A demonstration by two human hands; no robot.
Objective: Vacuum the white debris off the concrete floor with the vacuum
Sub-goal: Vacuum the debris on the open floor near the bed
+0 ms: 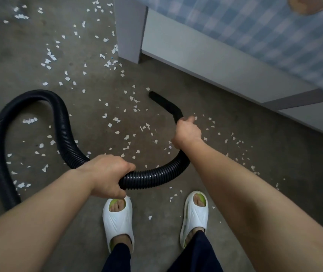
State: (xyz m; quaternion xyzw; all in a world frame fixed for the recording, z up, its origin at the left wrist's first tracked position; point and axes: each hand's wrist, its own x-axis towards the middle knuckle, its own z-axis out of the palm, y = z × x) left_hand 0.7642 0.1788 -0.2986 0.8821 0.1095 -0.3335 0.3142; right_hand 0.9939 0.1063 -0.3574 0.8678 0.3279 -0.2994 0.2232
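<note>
Grey concrete floor (235,193), mottled, seen from above; white debris (117,120) scattered over most of it as small torn flakes, densest at upper left and through the middle band, thinner toward the lower right. Upper right: pale furniture frame with a square leg (130,30) standing on the floor, flakes gathered around its foot; above the frame a blue-and-white checked cloth (264,30) (blurred, detail not readable). Black ribbed vacuum hose (152,178) enters at lower left, loops up and over in a tall arch, drops to the centre and sweeps right in a shallow U. Left hand (105,175) wrapped around the hose at the bottom of that U, fingers curled closed over the top, thumb underneath. Right hand (187,133) closed around the hose farther along, where the ribbing gives way to the smooth black nozzle (164,104). Nozzle bends at the hand and runs up and left; whether its tip touches the floor cannot be told. Tip lies near the flakes of the middle band, between the leg and the right hand. Both forearms bare. Two feet in white slides (117,218) stand below the hose, dark trouser hems above them; a few flakes lie between and beside the slides. Vacuum body out of view.
</note>
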